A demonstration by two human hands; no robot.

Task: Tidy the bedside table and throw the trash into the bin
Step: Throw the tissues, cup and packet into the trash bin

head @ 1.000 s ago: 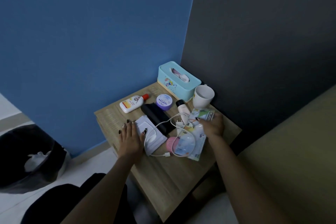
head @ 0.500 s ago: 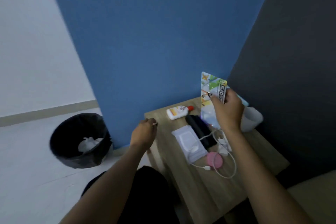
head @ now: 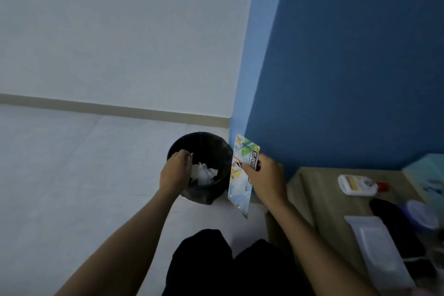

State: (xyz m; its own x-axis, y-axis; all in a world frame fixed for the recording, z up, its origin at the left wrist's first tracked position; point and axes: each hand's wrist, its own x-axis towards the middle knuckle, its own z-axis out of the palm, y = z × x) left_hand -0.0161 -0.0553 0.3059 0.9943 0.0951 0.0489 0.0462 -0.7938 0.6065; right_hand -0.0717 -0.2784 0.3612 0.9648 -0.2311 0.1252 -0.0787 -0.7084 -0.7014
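My right hand [head: 264, 178] grips a flat, colourful plastic wrapper [head: 241, 176] that hangs upright just right of the black bin [head: 204, 190]. The bin stands on the floor by the blue wall's corner and holds crumpled white paper [head: 205, 173]. My left hand [head: 176, 172] hovers over the bin's left rim with curled fingers; something small may be pinched in them, but I cannot make it out. The wooden bedside table [head: 322, 197] is at the right.
On the table lie a white lotion bottle with a red cap [head: 359, 185], a white wipes pack [head: 377, 247], a black flat object [head: 396, 226], a purple-lidded jar [head: 421, 214] and a teal tissue box [head: 430, 175]. My dark-clothed knees [head: 230, 264] are below.
My view has swung left from the table to the bin. My right hand lifted the wrapper off the table and carried it beside the bin; my left hand moved over the bin.
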